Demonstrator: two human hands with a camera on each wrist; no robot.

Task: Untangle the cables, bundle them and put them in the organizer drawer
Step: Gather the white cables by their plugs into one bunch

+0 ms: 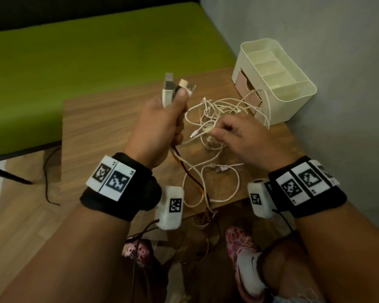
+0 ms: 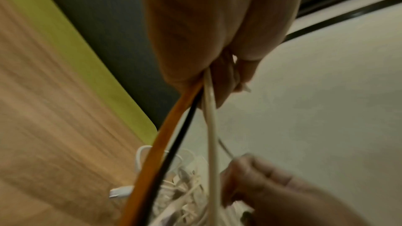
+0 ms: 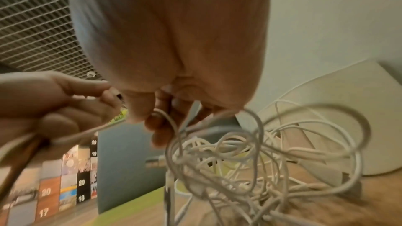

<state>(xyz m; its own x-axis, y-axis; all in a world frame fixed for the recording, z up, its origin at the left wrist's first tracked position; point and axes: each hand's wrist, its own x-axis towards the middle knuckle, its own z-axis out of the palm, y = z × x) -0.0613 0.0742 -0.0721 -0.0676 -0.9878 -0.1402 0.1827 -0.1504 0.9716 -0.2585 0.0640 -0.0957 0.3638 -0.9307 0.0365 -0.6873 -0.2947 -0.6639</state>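
Seen from above, a person's two forearms reach in from the bottom of the frame over a small wooden table (image 1: 109, 119). The left hand (image 1: 160, 119), left of centre, is raised in a fist around a bunch of cable ends, so that several USB plugs (image 1: 175, 86) stick up above the thumb. Below the fist an orange cable (image 2: 165, 137), a black cable (image 2: 174, 143) and a white cable (image 2: 211, 126) hang down side by side towards the lower edge of the table.

The right hand (image 1: 243, 136), right of centre, is held palm down over a tangle of white cables (image 1: 217, 114) lying on the table in the middle of the frame. Its thumb and fingertips pinch one white strand at the left edge of the tangle; the wrist view shows loops of it draped around the curled fingers (image 3: 161, 126).

A cream organizer (image 1: 278, 82) stands in the upper right, against a grey wall (image 1: 326, 40). Its pink drawer (image 1: 247, 90) is pulled partly open towards the tangle, and one white loop rests against the organizer's front. A green surface (image 1: 74, 51) fills the upper left. Both wrists wear black bands with printed square markers.
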